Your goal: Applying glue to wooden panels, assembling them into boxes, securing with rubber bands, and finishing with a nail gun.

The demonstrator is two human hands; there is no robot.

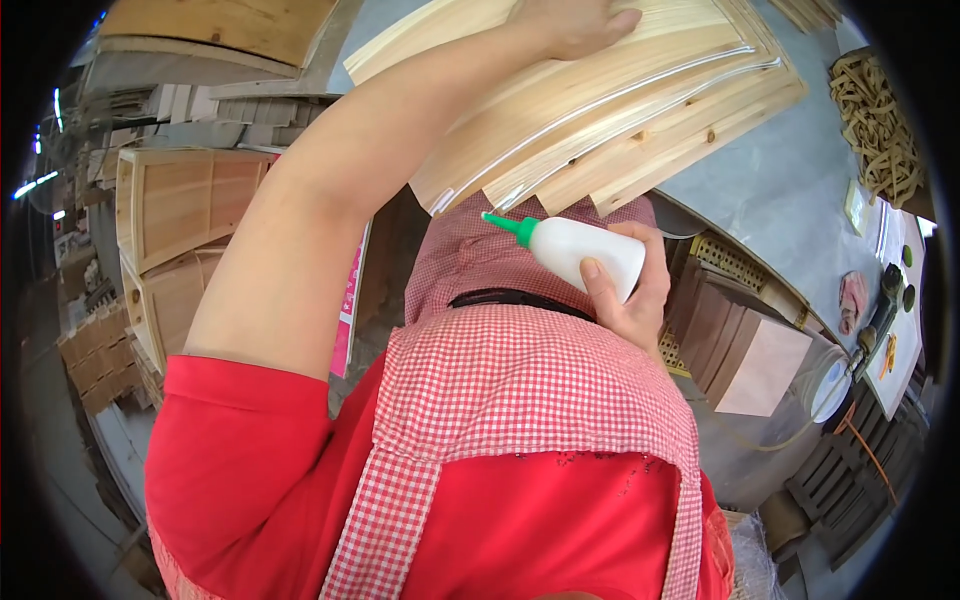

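Two bare hands work over pale wooden boards (640, 60) in the head view. The left hand (582, 25) rests on the wood at the upper edge, thumb pointing right; its fingers are partly cut off, so how far its grip is spread I cannot tell. The right hand (645, 285) has its grip closed around a white squeeze bottle (590, 250) in front of the apron (530, 370), the green nozzle (512, 227) tilted up to the left, near the boards' stepped lower ends. White lines (600, 104) run lengthwise along the wood.

Under the boards spreads a smooth grey tabletop (740, 150), its far right side carrying a heap of tan bands (875, 125) and, lower down, a crumpled pink cloth (852, 302). Below its edge stand stacked brown panels (760, 365) beside a white-and-blue bucket (828, 390), with dark slatted pallets (850, 500) on the floor beyond.

Left of the person, open-looking wooden boxes (190, 205) sit one above another, and a plywood sheet (225, 22) lies higher up. Bright strip lights (38, 186) show in the dim room at the far left.
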